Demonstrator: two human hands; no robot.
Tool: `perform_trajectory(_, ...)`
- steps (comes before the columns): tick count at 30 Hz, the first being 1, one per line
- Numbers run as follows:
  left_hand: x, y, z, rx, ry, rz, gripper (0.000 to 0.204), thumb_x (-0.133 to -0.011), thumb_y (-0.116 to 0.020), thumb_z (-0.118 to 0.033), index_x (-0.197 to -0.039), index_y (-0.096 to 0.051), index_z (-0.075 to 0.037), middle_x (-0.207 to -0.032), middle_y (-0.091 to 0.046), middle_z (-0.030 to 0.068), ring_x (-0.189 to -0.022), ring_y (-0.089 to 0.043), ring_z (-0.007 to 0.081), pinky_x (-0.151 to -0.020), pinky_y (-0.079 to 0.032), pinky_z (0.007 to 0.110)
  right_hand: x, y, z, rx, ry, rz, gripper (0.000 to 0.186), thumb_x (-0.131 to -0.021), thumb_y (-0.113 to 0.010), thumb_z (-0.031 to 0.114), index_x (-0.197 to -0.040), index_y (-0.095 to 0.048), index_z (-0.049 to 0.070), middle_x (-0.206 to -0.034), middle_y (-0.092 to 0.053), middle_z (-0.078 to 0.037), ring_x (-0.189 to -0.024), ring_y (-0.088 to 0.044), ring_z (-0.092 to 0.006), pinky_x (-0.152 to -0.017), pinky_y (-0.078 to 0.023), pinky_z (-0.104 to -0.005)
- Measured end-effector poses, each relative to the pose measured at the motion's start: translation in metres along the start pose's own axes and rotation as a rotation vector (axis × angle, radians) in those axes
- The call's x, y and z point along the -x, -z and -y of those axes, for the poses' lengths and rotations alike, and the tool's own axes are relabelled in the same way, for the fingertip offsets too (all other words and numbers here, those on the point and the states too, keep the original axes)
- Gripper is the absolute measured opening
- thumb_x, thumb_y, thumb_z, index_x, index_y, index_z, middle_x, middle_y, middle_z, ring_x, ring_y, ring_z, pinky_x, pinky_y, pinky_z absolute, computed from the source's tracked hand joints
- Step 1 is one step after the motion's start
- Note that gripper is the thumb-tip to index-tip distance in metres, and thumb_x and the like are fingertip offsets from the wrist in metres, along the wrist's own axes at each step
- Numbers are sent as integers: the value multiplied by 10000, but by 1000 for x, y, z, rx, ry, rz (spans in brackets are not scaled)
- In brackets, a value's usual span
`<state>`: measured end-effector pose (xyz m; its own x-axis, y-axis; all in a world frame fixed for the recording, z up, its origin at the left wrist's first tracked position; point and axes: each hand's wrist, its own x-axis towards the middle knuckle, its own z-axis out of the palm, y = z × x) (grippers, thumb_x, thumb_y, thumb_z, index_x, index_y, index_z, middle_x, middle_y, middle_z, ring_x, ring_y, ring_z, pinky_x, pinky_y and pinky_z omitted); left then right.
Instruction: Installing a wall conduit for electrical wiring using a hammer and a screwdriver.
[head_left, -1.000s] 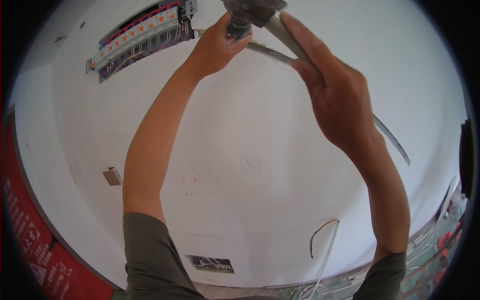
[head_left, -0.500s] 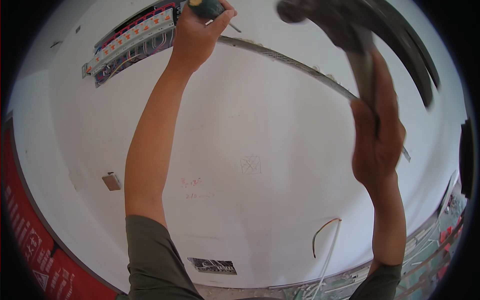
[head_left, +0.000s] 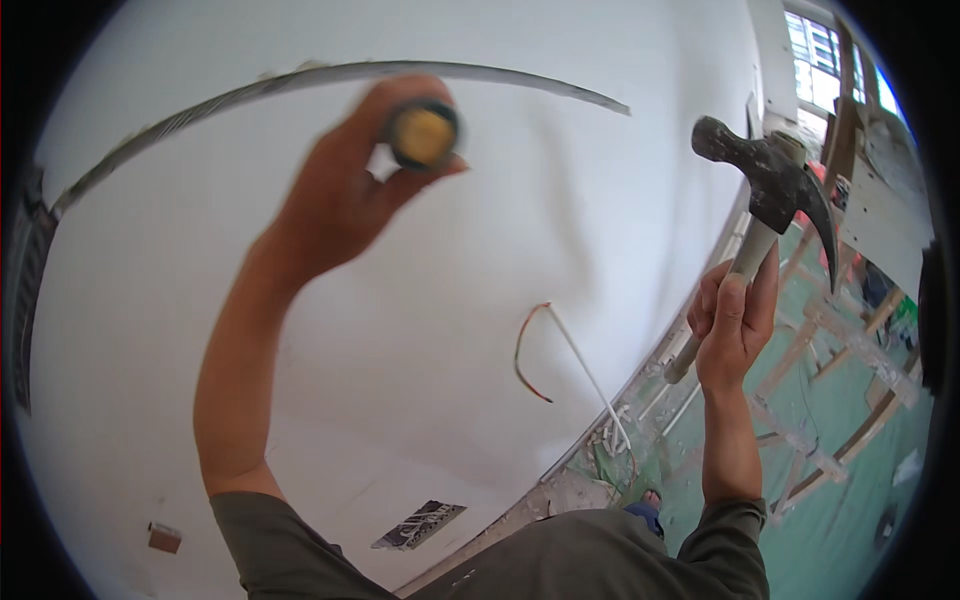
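Observation:
My left hand is raised in front of the white wall, fingers wrapped round a screwdriver. The dark green handle has a yellow butt end, which faces me; its shaft is hidden behind the hand. Just above, a long grey chased groove curves across the wall. Over on the right, my right hand is closed round the pale handle of a claw hammer. The dark steel head is up, its striking face pointing left and its claw hanging to the right.
A white conduit with coloured wires leans out from the wall. Low down are a wall box opening and a small brown box. The electrical panel is at the left edge. Wooden trestles stand on the green floor.
My view has swung right, bringing the window, trestles and floor in. The hammer has come down from its blurred raised position. The screwdriver now points end-on, away from the panel.

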<state>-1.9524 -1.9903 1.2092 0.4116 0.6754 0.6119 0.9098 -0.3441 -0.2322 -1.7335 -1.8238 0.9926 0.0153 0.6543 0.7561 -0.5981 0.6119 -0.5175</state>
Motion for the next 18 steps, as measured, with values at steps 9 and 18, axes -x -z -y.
perform_trajectory(9,-123,-266,-5,50,-264,189,307,-742,-672,13,-1020,-576,-76,-976,-586,75,-929,-550,272,-850,-414,383,-15,133,-51,69,-63,-64,622,-1016,-482,281,-1495,-218,-14,-680,-454,14,-496,-343,-14,-416,-279,-180)
perform_trajectory(18,-204,-420,69,-22,-84,36,243,-711,-765,-110,-852,-568,-120,-855,-580,17,-848,-564,217,-739,-401,377,-30,215,-108,210,-355,-103,584,-1014,-479,219,-1512,-230,44,-719,-444,18,-494,-343,-12,-395,-280,-175)
